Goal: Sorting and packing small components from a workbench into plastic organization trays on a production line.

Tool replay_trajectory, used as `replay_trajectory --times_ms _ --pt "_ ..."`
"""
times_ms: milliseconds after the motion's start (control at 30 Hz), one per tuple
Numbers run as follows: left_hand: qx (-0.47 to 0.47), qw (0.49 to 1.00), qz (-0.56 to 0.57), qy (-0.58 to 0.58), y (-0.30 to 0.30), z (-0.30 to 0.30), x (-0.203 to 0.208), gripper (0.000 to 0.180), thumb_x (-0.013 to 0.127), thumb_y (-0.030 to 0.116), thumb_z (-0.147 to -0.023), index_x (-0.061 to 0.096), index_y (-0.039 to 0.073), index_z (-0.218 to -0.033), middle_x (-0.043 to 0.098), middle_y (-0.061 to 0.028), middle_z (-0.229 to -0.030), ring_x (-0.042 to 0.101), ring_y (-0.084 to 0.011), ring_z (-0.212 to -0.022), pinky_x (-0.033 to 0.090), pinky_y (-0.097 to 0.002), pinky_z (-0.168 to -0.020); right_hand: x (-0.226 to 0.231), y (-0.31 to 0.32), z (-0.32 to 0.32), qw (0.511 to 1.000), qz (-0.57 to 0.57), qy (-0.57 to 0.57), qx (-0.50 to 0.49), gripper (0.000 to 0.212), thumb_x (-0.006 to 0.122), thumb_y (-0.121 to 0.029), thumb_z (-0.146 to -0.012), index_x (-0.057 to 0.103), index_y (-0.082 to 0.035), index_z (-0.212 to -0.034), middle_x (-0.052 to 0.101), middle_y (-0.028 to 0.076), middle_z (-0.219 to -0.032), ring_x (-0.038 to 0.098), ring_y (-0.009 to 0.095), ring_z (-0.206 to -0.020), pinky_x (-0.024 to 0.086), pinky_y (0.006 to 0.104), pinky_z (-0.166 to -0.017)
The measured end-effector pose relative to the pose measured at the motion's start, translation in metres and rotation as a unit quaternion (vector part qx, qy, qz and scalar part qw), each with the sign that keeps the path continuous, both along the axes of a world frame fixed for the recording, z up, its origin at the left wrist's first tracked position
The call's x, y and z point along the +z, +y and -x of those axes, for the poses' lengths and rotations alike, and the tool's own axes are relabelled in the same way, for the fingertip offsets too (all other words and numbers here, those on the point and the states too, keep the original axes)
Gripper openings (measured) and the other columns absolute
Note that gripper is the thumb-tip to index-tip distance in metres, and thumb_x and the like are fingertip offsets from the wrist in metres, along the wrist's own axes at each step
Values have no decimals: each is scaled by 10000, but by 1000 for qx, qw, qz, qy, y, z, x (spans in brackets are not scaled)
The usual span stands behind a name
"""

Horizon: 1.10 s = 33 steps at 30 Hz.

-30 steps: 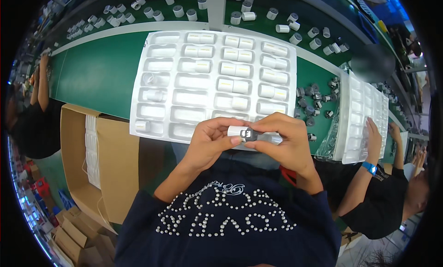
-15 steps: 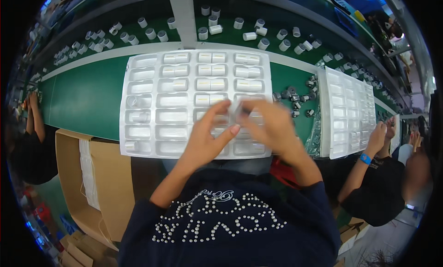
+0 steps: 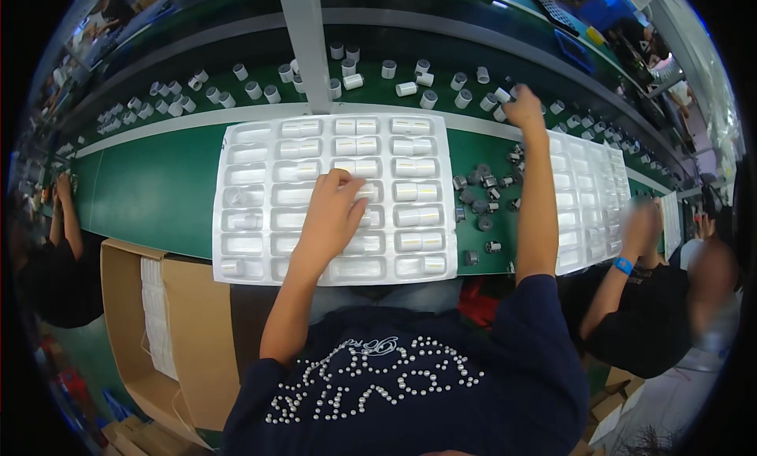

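Observation:
My left hand [image 3: 330, 219] is over the third column of a white plastic tray [image 3: 264, 276], palm down, thumb and fingers apart. Beneath the fingers, part of a white cylinder [image 3: 367, 192] shows in a pocket; the rest is hidden. Far off to the right, my right hand [image 3: 526, 111] stretches to the ledge behind the bench. Its bent fingers meet a white cylinder [image 3: 502, 95] with a dark end among others standing there. Many tray pockets hold white cylinders lying on their sides, mostly in pairs, in the middle and right columns.
Small dark grey and metallic parts [image 3: 481, 192] lie scattered on the green bench right of the tray. A second white tray [image 3: 587, 199] stands further right, near a co-worker with a blue wristband [image 3: 624, 265]. At left below is an open cardboard box [image 3: 185, 322].
My right hand has left the tray and reached up and right to the cylinders on the ledge. My left hand has moved slightly left, still over the tray. The whole view has shifted a little.

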<state>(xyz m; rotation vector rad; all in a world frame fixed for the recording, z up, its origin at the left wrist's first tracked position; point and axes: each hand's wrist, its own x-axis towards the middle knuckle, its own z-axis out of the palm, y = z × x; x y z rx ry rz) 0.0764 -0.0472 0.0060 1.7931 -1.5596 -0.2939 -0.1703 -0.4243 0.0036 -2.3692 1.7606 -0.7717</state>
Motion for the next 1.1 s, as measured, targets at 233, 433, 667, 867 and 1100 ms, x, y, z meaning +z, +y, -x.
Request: replay_trajectory --times_ms 233,433,667,867,1100 --pt "-36 998 -57 -11 -9 -11 3 292 691 90 -787 631 -4 -1057 542 -129 -1033 482 -319 -980 422 -368 -888 -4 -121 -7 970 -60 220 87 407 604 -124 -729 637 -41 -1127 655 222 -1069 609 397 -1043 496 412 -906" --pt "27 996 48 73 16 -12 15 318 708 101 -790 616 16 -1082 620 -132 -1092 554 -316 -1011 448 -371 -890 -30 -150 -28 909 -130 356 176 257 544 -113 -799 704 -58 -991 635 193 -1147 594 331 -1098 484 380 -937" --pt "-18 790 91 606 43 -12 24 433 618 -27 -858 502 -8 -1274 583 -119 -1158 610 -200 -991 509 -296 -856 -1 -111 -40 911 -268 -241 200 262 540 -262 -940 636 -18 -944 659 90 -891 583 155 -705 470 288 -607" --pt "-76 657 97 744 51 -7 23 401 574 1 -894 498 0 -1288 574 -146 -1188 615 -223 -965 523 -317 -834 63 34 -50 763 -473 -372 235 296 576 -333 -952 637 -44 -962 586 -15 -844 452 34 -641 365 180 -524" --pt "-74 586 98 801 64 2 20 315 506 118 -978 528 -28 -1256 628 -124 -1083 634 -227 -944 534 -341 -840 108 182 -85 586 -631 -354 365 434 571 -188 -947 507 85 -1279 602 192 -1172 635 161 -909 563 229 -716"
